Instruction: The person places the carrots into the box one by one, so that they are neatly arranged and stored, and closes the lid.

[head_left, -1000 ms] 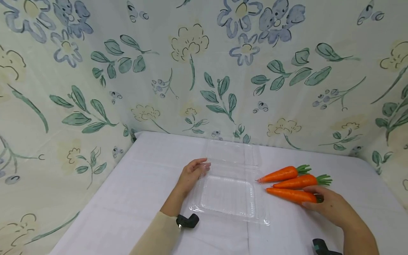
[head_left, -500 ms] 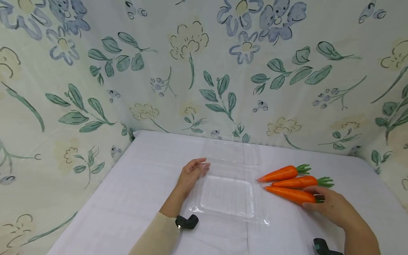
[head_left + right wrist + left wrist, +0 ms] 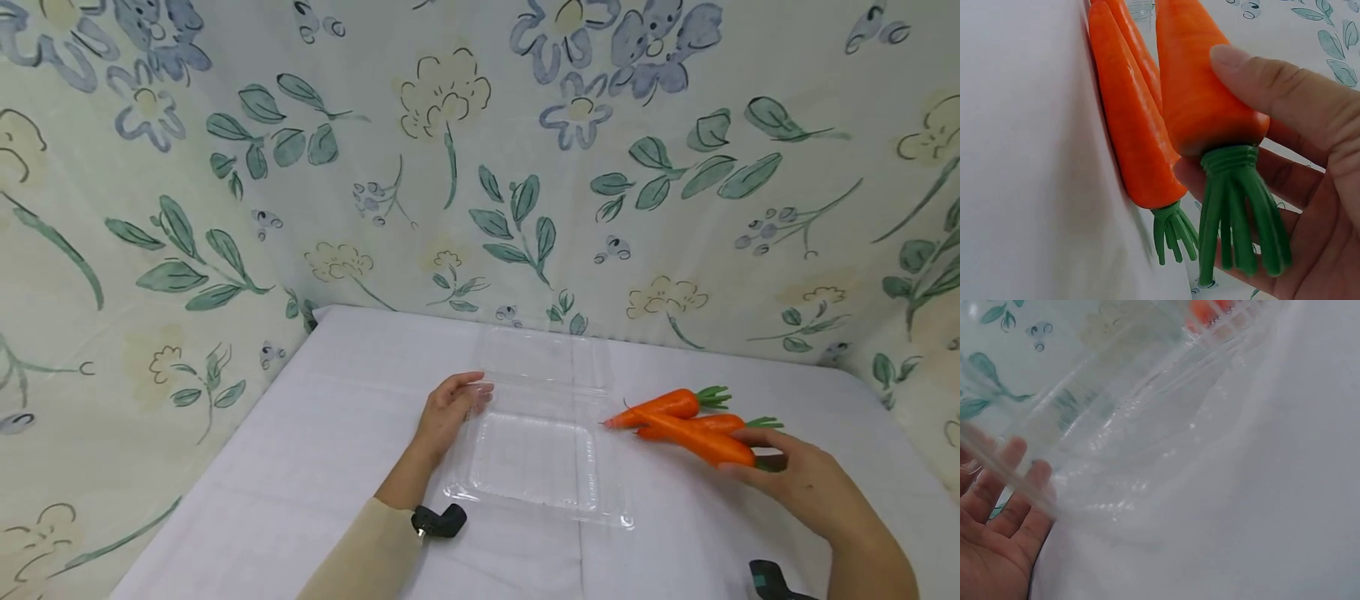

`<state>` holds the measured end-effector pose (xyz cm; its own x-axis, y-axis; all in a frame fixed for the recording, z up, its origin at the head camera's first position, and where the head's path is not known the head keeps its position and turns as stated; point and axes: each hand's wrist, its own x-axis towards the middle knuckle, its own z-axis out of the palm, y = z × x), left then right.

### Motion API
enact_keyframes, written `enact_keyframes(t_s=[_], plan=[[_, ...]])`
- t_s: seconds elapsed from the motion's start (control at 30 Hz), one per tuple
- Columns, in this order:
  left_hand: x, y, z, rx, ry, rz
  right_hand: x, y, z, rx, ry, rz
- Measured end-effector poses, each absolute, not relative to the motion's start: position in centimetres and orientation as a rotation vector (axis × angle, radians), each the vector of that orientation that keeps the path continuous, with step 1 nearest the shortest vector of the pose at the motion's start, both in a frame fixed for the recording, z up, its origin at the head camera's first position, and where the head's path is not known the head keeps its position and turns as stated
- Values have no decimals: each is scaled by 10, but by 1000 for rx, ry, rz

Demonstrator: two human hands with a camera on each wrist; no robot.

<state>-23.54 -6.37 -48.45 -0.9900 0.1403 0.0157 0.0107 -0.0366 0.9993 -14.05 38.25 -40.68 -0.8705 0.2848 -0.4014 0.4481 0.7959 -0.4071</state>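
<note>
My left hand (image 3: 446, 412) grips the left edge of a clear plastic clamshell box (image 3: 536, 458), near its fold. In the left wrist view, the fingers (image 3: 1016, 512) lie against the box's rim (image 3: 1007, 475); the thumb cannot be made out clearly. My right hand (image 3: 806, 483) pinches an orange carrot (image 3: 705, 437) by its thick end, thumb on one side and fingers on the other. This carrot slants across a second carrot (image 3: 1129, 119). A third carrot (image 3: 675, 404) lies behind, with green stalks to the right. The held carrot's green top (image 3: 1241, 212) hangs below the fingers.
The box's lid (image 3: 540, 358) lies open toward the back of a white-covered table (image 3: 360, 358). A flowered cloth (image 3: 420, 208) hangs behind and at the sides. Dark camera mounts (image 3: 440, 521) sit at both wrists.
The right hand has moved slightly right and raised the nearest carrot, whose tip has swung up and now overlaps the others. The left hand and box have stayed still.
</note>
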Motion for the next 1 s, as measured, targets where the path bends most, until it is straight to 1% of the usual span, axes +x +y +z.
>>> enact_keyframes(t_s=[0.27,0.57,0.8,1.0], plan=[[-236,-61,-485,183,2123,2209,-139,376,-397,521,2801,-760],[-236,-62,-486,159,2114,2219,-126,358,-391,382,3005,-891],[-236,-63,-488,150,2109,2213,-124,342,-391,243,3080,-917],[-237,-63,-488,149,2117,2205,-126,331,-390,233,3073,-903]])
